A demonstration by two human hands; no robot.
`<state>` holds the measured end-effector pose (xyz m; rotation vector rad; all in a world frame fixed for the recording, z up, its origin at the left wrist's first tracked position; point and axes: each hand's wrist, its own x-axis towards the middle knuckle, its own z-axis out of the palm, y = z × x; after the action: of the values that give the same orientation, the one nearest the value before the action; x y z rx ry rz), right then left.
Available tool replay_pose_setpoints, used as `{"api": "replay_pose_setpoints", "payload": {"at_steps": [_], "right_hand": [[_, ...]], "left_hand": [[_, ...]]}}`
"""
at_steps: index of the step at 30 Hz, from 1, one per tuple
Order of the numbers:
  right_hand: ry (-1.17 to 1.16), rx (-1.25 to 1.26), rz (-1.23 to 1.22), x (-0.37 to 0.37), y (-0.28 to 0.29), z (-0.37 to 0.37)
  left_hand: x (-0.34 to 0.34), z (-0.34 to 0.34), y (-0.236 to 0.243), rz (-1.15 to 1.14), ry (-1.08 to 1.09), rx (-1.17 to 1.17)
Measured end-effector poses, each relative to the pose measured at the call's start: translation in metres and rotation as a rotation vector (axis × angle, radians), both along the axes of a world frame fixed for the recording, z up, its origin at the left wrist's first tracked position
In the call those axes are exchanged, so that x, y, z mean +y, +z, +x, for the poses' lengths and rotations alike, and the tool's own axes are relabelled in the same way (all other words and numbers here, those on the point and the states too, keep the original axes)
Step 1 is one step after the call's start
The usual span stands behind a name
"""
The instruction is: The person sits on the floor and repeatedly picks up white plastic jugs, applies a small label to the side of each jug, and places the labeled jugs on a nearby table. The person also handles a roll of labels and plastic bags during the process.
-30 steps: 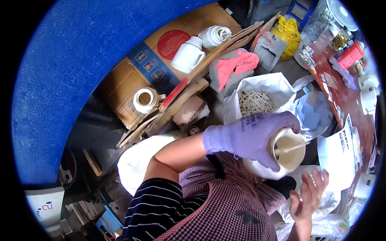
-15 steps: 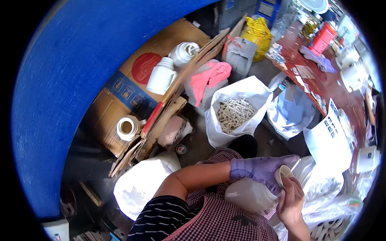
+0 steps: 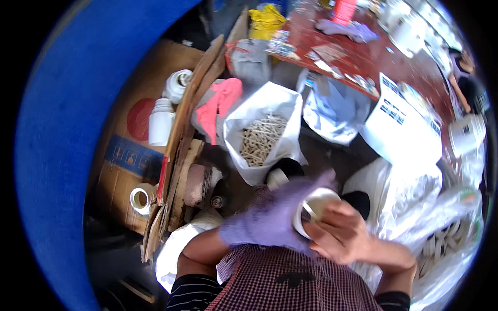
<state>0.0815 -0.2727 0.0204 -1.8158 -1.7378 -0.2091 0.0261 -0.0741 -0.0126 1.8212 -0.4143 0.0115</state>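
Note:
My left hand (image 3: pixel 270 217), in a purple glove, is blurred and wrapped round a white jug (image 3: pixel 320 194) held over my checked apron (image 3: pixel 290 274). My bare right hand (image 3: pixel 340 233) has its curled fingers at the jug's mouth; whatever they pinch there is hidden. Just beyond both hands stands a white sack (image 3: pixel 236 129) filled with short pale sticks (image 3: pixel 262 140).
White jugs (image 3: pixel 159 127) rest on cardboard (image 3: pixel 119 192) at left, beside a blue curved wall (image 3: pixel 52 155). A pink cloth (image 3: pixel 223 98), a red worktable (image 3: pixel 311 44) with clutter, a printed sheet (image 3: pixel 399 145) and plastic bags (image 3: pixel 456 207) surround me. Another person (image 3: pixel 464 72) is at far right.
The view has swung toward the table. My right hand, apart from the jug a second ago, has come onto its mouth and stayed there; my left hand still grips the jug.

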Motion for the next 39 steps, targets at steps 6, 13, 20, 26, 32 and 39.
{"api": "replay_pose_setpoints", "payload": {"at_steps": [6,13,20,26,32,39], "right_hand": [[-0.234,-0.305,-0.053,0.02,-0.025,0.034],[-0.566,0.074,0.161,-0.086,-0.052,0.068],[-0.995,0.161,0.209,-0.187,-0.074,0.095],[-1.158,0.103,0.052,-0.258,-0.118,0.053],[-1.677,-0.019,-0.065,-0.35,-0.122,0.034],[-1.701,-0.012,-0.274,-0.334,-0.174,0.063]], "left_hand": [[0.038,0.061,-0.025,0.139,0.523,-0.099],[0.056,0.075,-0.026,0.129,0.753,-0.32],[0.01,0.059,-0.015,-0.002,0.606,-0.236],[-0.033,0.051,-0.028,-0.034,0.407,-0.128],[-0.056,0.054,-0.039,0.027,0.344,-0.119],[-0.094,0.058,-0.048,0.106,0.293,-0.157]]}}
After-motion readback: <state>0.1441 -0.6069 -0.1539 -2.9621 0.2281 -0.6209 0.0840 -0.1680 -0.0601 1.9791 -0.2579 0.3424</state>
